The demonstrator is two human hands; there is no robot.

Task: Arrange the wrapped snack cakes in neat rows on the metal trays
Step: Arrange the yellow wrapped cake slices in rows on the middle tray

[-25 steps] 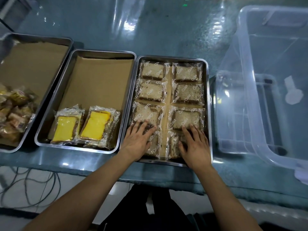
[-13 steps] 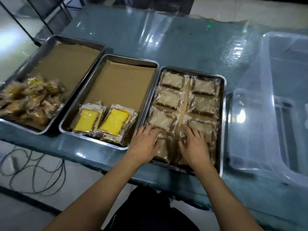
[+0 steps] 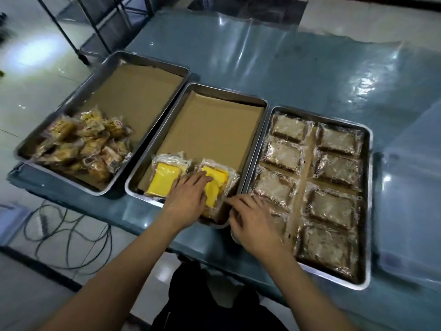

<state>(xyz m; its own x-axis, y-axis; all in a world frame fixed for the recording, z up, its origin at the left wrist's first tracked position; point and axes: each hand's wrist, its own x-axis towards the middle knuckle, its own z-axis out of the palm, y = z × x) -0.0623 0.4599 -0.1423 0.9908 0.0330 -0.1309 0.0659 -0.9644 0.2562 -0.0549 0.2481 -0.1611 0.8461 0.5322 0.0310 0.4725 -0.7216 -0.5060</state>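
Both forearms are bare from the frame's lower edge up to the wrists, with no sleeve, watch, bracelet or glove on either. The left hand [image 3: 188, 199] and the right hand [image 3: 255, 223] are bare too, with no rings on the fingers that show, and the nails look short and plain, though motion blur softens them. Between the arms, low in the view, sits dark, nearly black clothing [image 3: 210, 304] with soft folds; it is too dim to tell which garment it is.
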